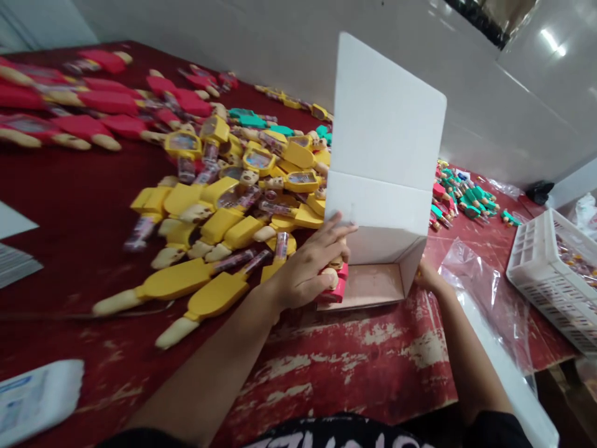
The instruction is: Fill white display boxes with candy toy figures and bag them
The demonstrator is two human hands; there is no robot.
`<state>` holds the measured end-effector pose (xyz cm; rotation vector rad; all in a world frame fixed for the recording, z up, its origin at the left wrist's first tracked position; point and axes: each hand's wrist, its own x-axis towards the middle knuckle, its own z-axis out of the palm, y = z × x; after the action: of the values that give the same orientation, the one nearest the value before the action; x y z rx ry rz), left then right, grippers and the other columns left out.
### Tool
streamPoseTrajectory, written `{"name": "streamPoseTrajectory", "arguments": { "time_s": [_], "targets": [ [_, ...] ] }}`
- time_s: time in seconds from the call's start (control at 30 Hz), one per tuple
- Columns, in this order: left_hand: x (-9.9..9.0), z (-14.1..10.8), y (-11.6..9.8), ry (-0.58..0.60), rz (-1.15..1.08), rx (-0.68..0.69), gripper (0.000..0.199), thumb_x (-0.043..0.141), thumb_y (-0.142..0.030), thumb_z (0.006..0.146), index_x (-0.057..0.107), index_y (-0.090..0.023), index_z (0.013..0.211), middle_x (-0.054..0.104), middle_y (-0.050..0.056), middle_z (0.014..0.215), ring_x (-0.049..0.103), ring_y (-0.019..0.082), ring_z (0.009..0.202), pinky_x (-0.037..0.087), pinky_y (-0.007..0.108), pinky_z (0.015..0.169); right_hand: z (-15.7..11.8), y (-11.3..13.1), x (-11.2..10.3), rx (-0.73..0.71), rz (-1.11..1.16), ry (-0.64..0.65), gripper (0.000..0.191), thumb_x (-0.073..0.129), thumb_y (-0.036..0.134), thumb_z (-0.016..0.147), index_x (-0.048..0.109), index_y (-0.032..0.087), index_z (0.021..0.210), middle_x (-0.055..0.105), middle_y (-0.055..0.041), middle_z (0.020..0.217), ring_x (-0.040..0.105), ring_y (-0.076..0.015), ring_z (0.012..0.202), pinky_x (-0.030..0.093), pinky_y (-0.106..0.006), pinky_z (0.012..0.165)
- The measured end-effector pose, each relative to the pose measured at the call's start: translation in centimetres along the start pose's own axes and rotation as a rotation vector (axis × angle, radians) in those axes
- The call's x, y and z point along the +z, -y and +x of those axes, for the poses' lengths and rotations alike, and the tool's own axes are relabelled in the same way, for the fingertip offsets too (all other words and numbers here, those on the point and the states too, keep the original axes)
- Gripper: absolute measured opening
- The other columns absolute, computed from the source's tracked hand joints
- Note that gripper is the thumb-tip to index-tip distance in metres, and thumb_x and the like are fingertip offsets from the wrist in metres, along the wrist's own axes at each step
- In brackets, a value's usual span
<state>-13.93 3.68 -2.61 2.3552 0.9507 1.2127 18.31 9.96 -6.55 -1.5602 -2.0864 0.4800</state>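
Note:
An open white cardboard box (380, 205) stands on the worn red table, its lid raised and its brown inside facing me. My left hand (310, 264) is closed around red toy pieces (336, 289) with cream ends, at the box's left side. My right hand (428, 275) is at the box's right side wall, with its fingers mostly hidden behind the cardboard. Left of the box lies a pile of yellow toys (219, 224) with clear tubes and cream ends. Two long yellow toys (177, 280) lie nearest me.
Red toys (112, 102) spread at the back left. Green and red toys (471, 196) lie behind the box on the right. A white plastic crate (541, 267) stands at the right edge, near clear plastic bags (485, 286). A white packet (40, 398) lies front left.

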Motion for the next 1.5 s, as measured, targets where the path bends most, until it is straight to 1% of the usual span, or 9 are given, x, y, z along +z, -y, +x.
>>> {"name": "streamPoseTrajectory", "arguments": {
  "time_s": [0.17,0.33,0.43,0.5,0.6,0.77,1.1,1.27,1.5],
  "targets": [
    [0.0,0.1,0.4,-0.058,-0.053,0.111,0.019,0.036,-0.032,0.078,0.051,-0.020,0.075,0.054,0.011,0.133,0.027,0.030,0.140,0.028,0.050,0.113,-1.5,-0.2,-0.4,0.038,-0.012,-0.012,0.022,0.067,0.023,0.055,0.060,0.018,0.075,0.065,-0.0079,0.088,0.059,-0.0243,0.087,0.050,-0.040,0.080],
    [1.4,0.4,0.1,-0.214,-0.078,0.133,0.009,0.040,-0.028,0.074,0.041,-0.022,0.067,0.067,0.007,0.102,0.060,0.023,0.105,0.025,0.047,0.115,-5.7,2.8,-5.6,0.204,0.152,-0.875,0.035,0.067,0.038,0.061,0.047,0.021,0.085,0.048,0.0008,0.074,0.050,-0.0177,0.063,0.048,-0.037,0.061],
    [2.1,0.6,-0.4,-0.271,-0.095,0.074,0.010,0.042,-0.028,0.072,0.041,-0.022,0.065,0.066,0.005,0.092,0.062,0.023,0.096,0.026,0.050,0.115,-8.1,7.6,-6.3,-0.080,0.306,-1.196,0.029,0.066,0.031,0.062,0.044,0.023,0.079,0.046,0.0026,0.074,0.051,-0.0168,0.064,0.049,-0.037,0.063],
    [2.3,0.6,-0.7,-0.288,-0.079,0.046,0.010,0.043,-0.028,0.071,0.041,-0.022,0.064,0.066,0.005,0.089,0.062,0.024,0.095,0.027,0.052,0.114,-8.7,10.9,-4.3,-0.253,0.431,-1.072,0.019,0.062,0.025,0.067,0.043,0.024,0.072,0.047,0.0034,0.068,0.052,-0.0161,0.061,0.050,-0.036,0.060],
    [2.5,0.6,-1.2,-0.311,-0.006,0.020,0.008,0.045,-0.028,0.070,0.042,-0.022,0.065,0.065,0.005,0.089,0.062,0.025,0.099,0.030,0.053,0.112,-7.7,13.9,1.2,-0.310,0.601,-0.852,0.011,0.050,0.019,0.079,0.042,0.023,0.072,0.051,0.0040,0.064,0.055,-0.0136,0.056,0.052,-0.033,0.056],
    [2.5,0.3,-1.1,-0.300,0.024,0.028,0.007,0.045,-0.027,0.071,0.042,-0.021,0.067,0.066,0.008,0.104,0.061,0.026,0.102,0.030,0.054,0.111,-5.1,13.7,8.5,-0.454,0.594,-0.798,0.013,0.049,0.017,0.084,0.039,0.025,0.083,0.060,0.0015,0.077,0.064,-0.0152,0.064,0.056,-0.032,0.055],
    [2.2,0.6,-0.7,-0.306,0.040,-0.069,0.013,0.039,-0.032,0.073,0.042,-0.022,0.066,0.066,0.007,0.105,0.055,0.028,0.115,0.033,0.050,0.109,-0.6,14.1,7.5,-0.289,0.402,-0.786,0.011,0.053,0.022,0.082,0.042,0.022,0.084,0.045,0.0063,0.061,0.045,-0.0084,0.045,0.040,-0.021,0.043],
    [2.3,0.5,-0.9,-0.298,0.055,0.005,0.011,0.038,-0.029,0.075,0.044,-0.022,0.069,0.065,0.008,0.106,0.054,0.027,0.118,0.032,0.049,0.110,-0.2,14.6,7.6,-0.377,0.301,-0.560,0.006,0.051,0.021,0.082,0.045,0.022,0.085,0.053,0.0033,0.064,0.050,-0.0098,0.049,0.043,-0.022,0.047],
    [2.5,0.4,-1.5,-0.252,0.052,0.019,0.013,0.037,-0.029,0.076,0.045,-0.020,0.071,0.064,0.010,0.108,0.055,0.029,0.112,0.032,0.053,0.108,-1.6,12.4,9.8,-0.536,0.177,-0.661,0.007,0.050,0.027,0.086,0.048,0.022,0.090,0.055,0.0017,0.063,0.050,-0.0111,0.048,0.043,-0.022,0.045]
  ]
}}
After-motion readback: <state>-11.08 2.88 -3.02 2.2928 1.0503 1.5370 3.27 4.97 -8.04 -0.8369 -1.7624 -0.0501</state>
